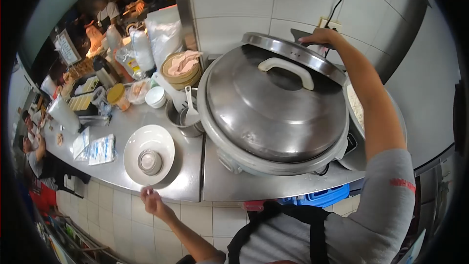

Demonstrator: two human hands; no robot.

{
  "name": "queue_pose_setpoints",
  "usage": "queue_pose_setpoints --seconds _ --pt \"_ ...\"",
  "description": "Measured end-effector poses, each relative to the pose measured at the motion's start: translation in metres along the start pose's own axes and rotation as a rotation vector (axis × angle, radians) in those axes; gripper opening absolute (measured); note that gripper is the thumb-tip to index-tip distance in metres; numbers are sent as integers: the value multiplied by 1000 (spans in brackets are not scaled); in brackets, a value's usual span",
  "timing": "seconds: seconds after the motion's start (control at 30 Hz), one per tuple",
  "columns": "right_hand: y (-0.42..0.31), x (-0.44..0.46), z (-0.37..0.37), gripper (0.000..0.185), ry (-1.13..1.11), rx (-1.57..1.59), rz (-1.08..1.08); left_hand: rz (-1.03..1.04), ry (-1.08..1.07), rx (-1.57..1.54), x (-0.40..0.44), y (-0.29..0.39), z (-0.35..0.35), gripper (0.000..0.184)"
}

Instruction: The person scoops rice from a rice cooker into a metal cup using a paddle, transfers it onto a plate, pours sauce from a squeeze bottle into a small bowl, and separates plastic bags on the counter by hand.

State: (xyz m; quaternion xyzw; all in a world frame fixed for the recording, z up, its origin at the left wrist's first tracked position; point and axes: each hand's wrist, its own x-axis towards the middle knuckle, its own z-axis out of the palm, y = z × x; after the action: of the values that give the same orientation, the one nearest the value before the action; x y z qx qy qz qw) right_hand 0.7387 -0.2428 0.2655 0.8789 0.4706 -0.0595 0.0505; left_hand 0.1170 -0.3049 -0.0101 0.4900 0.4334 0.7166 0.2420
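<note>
My right hand (pixel 320 37) is closed on the handle of a steel lid (pixel 298 54), which is tilted behind the large round cooker. That cooker's own domed lid (pixel 273 102), with a pale handle, is on it. Rice (pixel 355 105) shows in a wide pan partly hidden by my right arm. Near the front edge of the steel counter, my left hand (pixel 152 200) hovers just below a white bowl (pixel 168 154), its fingers loosely bent and blurred. A small clear cup (pixel 149 162) sits inside the bowl.
Left of the cooker, a steel pot (pixel 192 129) holds white scoops. Behind are a basket (pixel 188 79) with a pink cloth, small white bowls (pixel 156 96), a yellow-lidded jar (pixel 117 96) and plastic packets (pixel 101 150). People sit at the far left; others stand beyond the opening.
</note>
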Motion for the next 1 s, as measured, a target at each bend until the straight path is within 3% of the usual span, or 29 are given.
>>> queue_pose_setpoints --seconds 0.07,0.1,0.13,0.17,0.27,0.3,0.37,0.43,0.5,0.53,0.6,0.7,0.77,0.87,1.0 --pt "0 -7 -6 74 -7 83 -100 16 -101 -43 -11 5 -14 15" --pt "10 14 0 66 112 12 -210 26 -122 -53 -15 6 -19 15" --pt "0 -4 -15 58 -11 109 -148 -42 -113 -123 -19 8 -23 11" --pt "-3 -17 -28 55 42 83 -173 -115 -111 -187 -21 9 -24 6" --pt "14 -66 -70 62 126 205 -179 -159 -135 -260 -24 17 -26 7" --pt "16 -104 -78 64 284 278 -146 -205 -144 -275 -26 16 -31 6" --pt "31 -160 -101 66 166 107 -22 -240 -159 -439 -28 19 -28 5" --pt "63 -198 -95 76 353 79 66 -271 -146 -605 -32 17 -30 5" --pt "112 -219 -70 68 499 203 146 -311 -200 -722 -36 8 -38 11" --pt "138 -231 -59 69 449 232 114 -321 -187 -717 -41 14 -35 11" --pt "192 -243 -28 65 488 273 143 -471 98 -831 -55 44 -14 18" --pt "241 -262 9 64 431 252 104 -547 258 -818 -71 85 8 23" --pt "271 -262 37 62 553 196 66 -430 -23 -659 -84 75 -5 26" --pt "283 -266 53 61 481 235 141 -425 -91 -593 -107 106 13 27" --pt "294 -264 68 61 449 290 59 -358 -57 -515 -140 142 31 24"
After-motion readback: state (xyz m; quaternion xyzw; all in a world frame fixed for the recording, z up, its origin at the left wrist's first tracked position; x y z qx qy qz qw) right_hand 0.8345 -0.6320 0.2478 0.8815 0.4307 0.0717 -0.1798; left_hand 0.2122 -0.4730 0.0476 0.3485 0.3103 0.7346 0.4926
